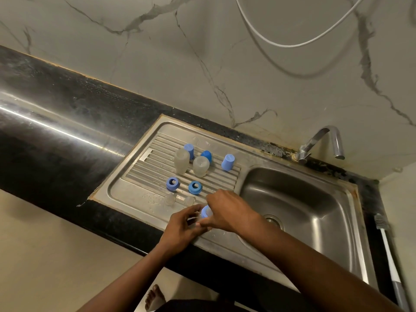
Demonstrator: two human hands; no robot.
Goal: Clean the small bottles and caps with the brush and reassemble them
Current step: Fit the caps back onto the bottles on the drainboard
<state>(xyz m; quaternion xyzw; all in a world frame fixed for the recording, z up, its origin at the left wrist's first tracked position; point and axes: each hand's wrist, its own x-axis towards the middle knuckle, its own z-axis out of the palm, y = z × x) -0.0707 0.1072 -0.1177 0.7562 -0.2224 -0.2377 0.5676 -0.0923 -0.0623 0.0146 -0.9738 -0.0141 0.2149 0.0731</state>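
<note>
Reassembly, looks like — lower centre, left hand grips a small clear plastic bottle, right hand pinches a blue ring cap onto it. Next it probably needs twisting snug.

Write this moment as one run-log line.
phase: reassembly | left grip: holds bottle | right grip: holds blue ring on it | brush: lying beside sink

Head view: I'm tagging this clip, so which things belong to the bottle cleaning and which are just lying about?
Job: two clear plastic bottles; three blue plastic caps; two blue screw rings; two clear teats; white-handled brush; third blue ring in right hand, small clear bottle in left hand.
Lying about: chrome tap; white cable on the wall.
</note>
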